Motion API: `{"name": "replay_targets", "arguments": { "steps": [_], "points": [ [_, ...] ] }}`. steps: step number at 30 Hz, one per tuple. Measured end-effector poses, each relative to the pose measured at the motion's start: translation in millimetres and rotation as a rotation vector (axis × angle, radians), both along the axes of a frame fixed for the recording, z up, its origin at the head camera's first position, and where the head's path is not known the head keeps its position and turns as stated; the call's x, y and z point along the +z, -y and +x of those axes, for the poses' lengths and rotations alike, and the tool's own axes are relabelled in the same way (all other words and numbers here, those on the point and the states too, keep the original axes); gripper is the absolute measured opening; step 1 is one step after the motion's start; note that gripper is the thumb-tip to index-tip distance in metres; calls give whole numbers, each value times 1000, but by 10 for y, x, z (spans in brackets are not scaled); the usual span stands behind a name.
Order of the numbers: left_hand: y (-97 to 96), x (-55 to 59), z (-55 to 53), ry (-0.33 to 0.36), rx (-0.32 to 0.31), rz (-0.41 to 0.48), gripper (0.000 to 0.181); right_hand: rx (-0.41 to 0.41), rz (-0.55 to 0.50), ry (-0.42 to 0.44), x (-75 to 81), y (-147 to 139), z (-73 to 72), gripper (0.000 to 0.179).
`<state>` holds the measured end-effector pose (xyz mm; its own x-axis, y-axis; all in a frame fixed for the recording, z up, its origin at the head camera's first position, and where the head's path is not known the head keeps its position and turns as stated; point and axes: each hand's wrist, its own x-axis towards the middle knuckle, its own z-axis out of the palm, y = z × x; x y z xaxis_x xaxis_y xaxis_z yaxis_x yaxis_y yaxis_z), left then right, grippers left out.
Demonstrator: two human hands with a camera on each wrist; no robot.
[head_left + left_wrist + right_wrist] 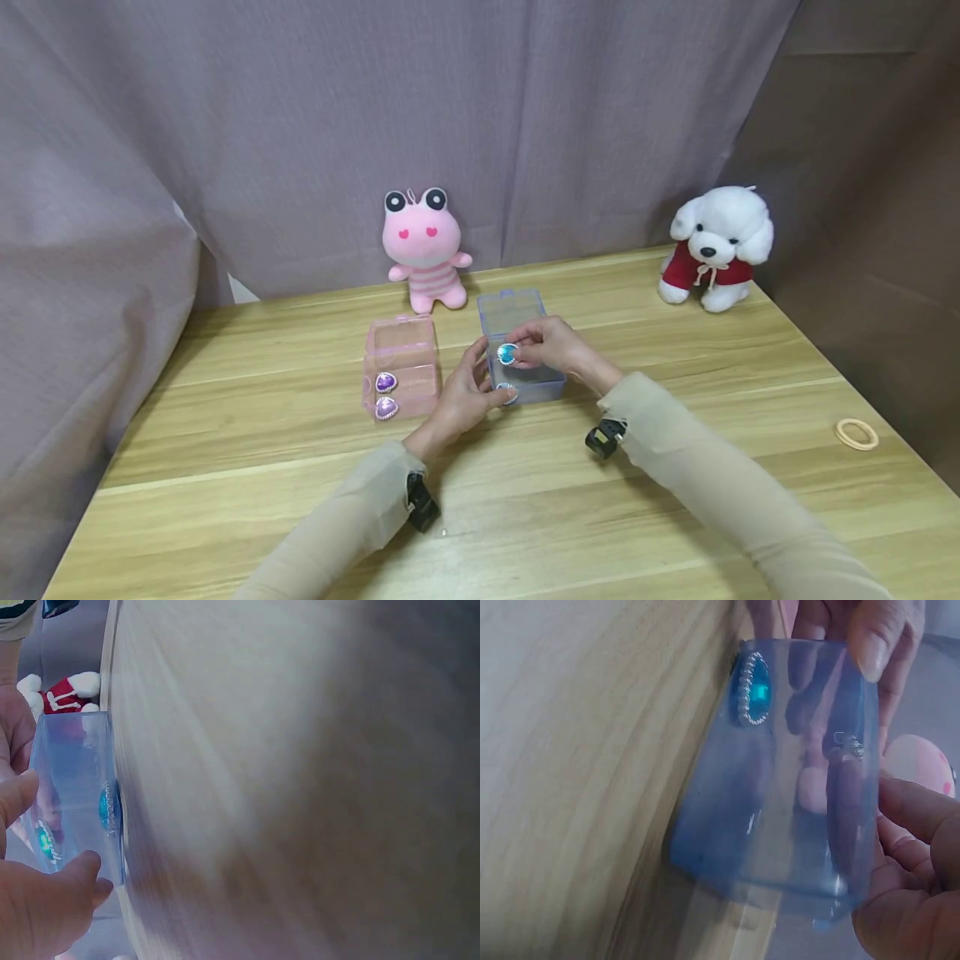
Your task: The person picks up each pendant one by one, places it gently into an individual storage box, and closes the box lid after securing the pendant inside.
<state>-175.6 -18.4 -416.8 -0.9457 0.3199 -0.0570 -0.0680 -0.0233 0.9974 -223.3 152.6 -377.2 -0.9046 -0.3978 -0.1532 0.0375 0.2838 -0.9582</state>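
An open, see-through blue plastic box (pixel 543 390) stands on the table, its lid tipped back. My left hand (pixel 462 398) grips its near left corner, thumb at the front and fingers along the left side. Between the thumb and fingers of my right hand (pixel 558 346) is a blue gem (pixel 507 354) with a beaded silver rim, pinched over the box's opening. A second blue gem (pixel 757 690) shows through the box wall, lying inside at the left end. To the left, an open pink box (pixel 422 383) contains a dark purple gem (pixel 386 382) and a light purple gem (pixel 386 408).
A pink plush toy (pixel 423 242) with big eyes sits behind the boxes against the curtain (pixel 315 142). At the back right is a white plush dog (pixel 712 250) in a red top. A pale ring-shaped object (pixel 857 422) lies near the table's right edge.
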Motion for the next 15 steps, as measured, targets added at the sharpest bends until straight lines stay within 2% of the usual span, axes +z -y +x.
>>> {"name": "replay_targets", "arguments": {
  "steps": [7,15],
  "points": [
    [2,0,-2,-8,0,-5,92,28,62,-2,-30,120,-9,28],
    [1,-15,8,-20,1,7,91,18,152,-38,-96,202,-1,25]
  ]
}}
